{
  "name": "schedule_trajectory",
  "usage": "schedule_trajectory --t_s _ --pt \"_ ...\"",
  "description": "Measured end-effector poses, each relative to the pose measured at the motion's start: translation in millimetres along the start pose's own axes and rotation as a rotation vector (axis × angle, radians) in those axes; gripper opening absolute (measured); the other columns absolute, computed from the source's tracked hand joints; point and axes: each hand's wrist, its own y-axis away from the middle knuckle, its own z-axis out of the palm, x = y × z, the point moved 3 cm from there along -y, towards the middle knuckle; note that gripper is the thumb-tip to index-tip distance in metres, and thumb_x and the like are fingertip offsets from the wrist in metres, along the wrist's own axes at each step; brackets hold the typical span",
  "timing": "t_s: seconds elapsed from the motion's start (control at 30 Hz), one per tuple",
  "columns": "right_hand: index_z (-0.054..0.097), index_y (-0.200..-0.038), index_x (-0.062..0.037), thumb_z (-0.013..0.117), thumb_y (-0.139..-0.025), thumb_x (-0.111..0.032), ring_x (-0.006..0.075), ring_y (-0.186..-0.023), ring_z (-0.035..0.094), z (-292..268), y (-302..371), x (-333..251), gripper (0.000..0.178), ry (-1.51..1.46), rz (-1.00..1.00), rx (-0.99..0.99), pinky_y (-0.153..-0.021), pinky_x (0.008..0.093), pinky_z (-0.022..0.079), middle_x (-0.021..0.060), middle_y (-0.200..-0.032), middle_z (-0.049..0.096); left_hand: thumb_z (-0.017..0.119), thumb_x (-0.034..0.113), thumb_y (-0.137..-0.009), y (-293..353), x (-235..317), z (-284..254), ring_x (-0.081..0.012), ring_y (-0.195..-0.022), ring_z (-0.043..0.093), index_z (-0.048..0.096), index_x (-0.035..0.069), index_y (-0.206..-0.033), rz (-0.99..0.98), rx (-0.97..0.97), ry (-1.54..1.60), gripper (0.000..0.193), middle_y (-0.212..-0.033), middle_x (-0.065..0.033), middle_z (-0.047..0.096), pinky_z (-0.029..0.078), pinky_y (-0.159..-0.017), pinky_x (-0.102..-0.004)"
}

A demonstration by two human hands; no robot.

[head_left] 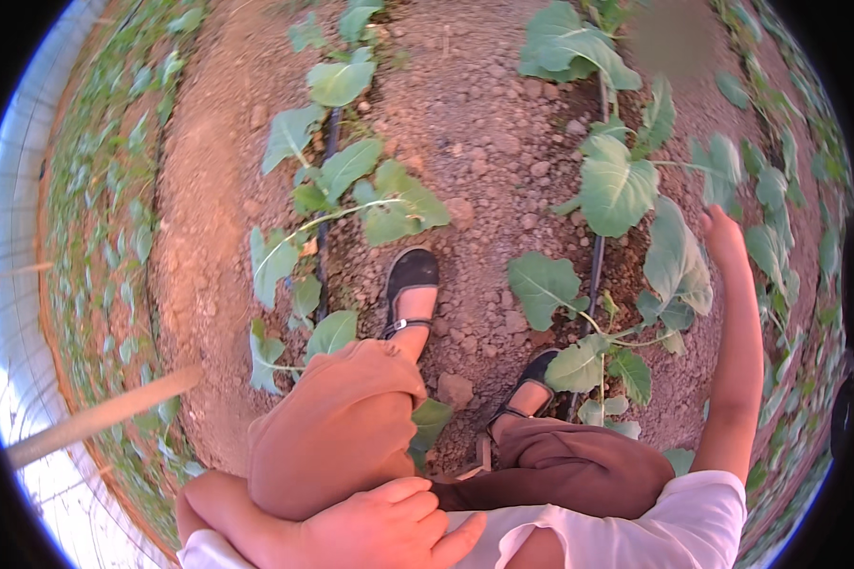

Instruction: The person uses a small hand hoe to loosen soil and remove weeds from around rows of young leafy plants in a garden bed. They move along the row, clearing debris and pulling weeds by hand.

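Observation:
My right arm stretches forward along the right-hand plant row. My right hand (724,237) is at the lower edge of a broad green leaf (718,169), fingers drawn together on it. That leaf's pale stalk runs left toward a leafy plant (619,188). Close to my right wrist hangs another large, drooping leaf (672,254). My left hand (380,527) rests across my lap against my bent leg (337,427). Its fingers are loosely stretched and the thumb stands apart, with nothing held.
Black hoses (597,266) run along the plant rows. A second row of leafy plants (349,169) grows on the left. My dark shoes (413,270) stand on cloddy soil (474,171) between rows. A wooden pole (104,417) slants in from the left, near a pale translucent wall (19,228).

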Motion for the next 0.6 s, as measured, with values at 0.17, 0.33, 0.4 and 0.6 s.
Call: schedule_trajectory --t_s 0.17,0.33,0.4,0.6 --pt "0.047 -0.116 -0.0069 0.045 -0.094 -0.034 0.0463 -0.092 0.057 -43.7 6.1 20.2 0.035 0.037 0.249 0.318 -0.075 0.0504 0.045 0.026 -0.1 0.061 0.059 0.015 -0.076 15.4 -3.8 -15.7 -0.0161 -0.071 0.055 0.063 0.009 -0.101 0.077 0.061 0.026 0.026 -0.068 0.0 0.054 0.042 -0.078 -0.0273" --pt "0.046 -0.123 -0.0078 0.046 -0.095 -0.032 0.0305 -0.075 0.059 -110.0 52.0 -54.1 0.037 -0.489 0.189 0.266 -0.072 0.0433 0.048 0.0149 -0.085 0.062 0.072 0.034 -0.064 49.7 -25.4 0.7 -0.027 -0.087 0.059 0.046 0.008 -0.128 0.1 -0.008 0.187 0.074 -0.09 -0.008 0.058 0.047 -0.081 -0.0371" --pt "0.048 -0.123 -0.0074 0.046 -0.095 -0.029 0.0254 -0.076 0.06 -112.2 82.6 -137.2 0.036 -0.673 0.243 0.068 -0.073 0.0408 0.049 0.0115 -0.087 0.062 0.069 0.021 -0.072 40.1 -53.2 -17.9 -0.0271 -0.076 0.056 0.053 0.012 -0.118 0.154 0.267 0.156 0.049 -0.077 -0.0087 0.056 0.046 -0.065 -0.0417" --pt "0.049 -0.117 -0.0056 0.046 -0.095 -0.026 0.0258 -0.076 0.063 -10.5 77.7 -266.1 0.03 -0.521 -0.29 -0.159 -0.071 0.0397 0.051 0.012 -0.088 0.064 0.067 0.025 -0.075 -22.2 -238.0 1.0 -0.0353 -0.114 0.046 0.05 0.004 -0.121 -0.351 0.609 -0.012 0.054 -0.118 -0.0192 0.051 0.039 -0.097 -0.0421"
